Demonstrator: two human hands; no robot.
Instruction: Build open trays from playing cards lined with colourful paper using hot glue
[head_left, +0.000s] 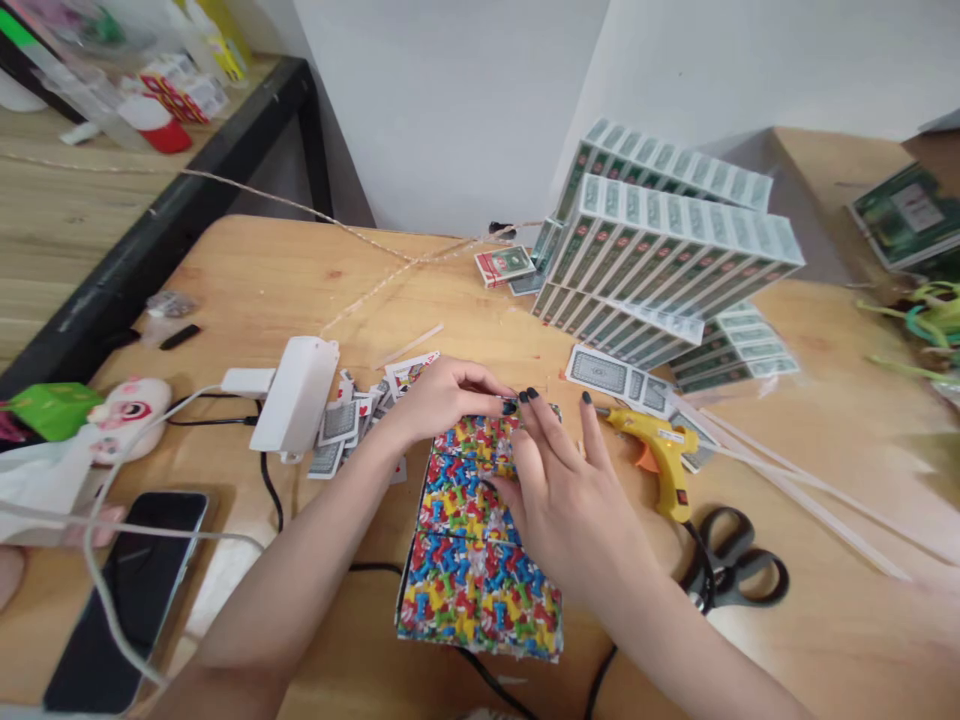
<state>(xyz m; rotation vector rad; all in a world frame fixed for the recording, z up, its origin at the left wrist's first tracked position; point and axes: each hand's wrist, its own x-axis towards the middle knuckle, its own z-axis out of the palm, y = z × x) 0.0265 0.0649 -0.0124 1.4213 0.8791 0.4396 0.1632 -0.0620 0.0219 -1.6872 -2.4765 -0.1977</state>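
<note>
A rectangular panel with a bright red, blue, yellow and green pattern lies on the table in front of me. Seams divide its top into several sections. At its far edge, my left hand is closed, thumb and fingertips pinched together against that edge. My right hand rests over the panel's right side, its fingers spread and the fingertips near the far right corner. A yellow hot glue gun lies just beyond my right hand. Black-handled scissors lie beside my right forearm.
Stacked green card boxes rise at the back right. Loose playing cards lie left of the panel, near a white power strip. Glue sticks lie at right, a phone at left. Black cables run under the panel.
</note>
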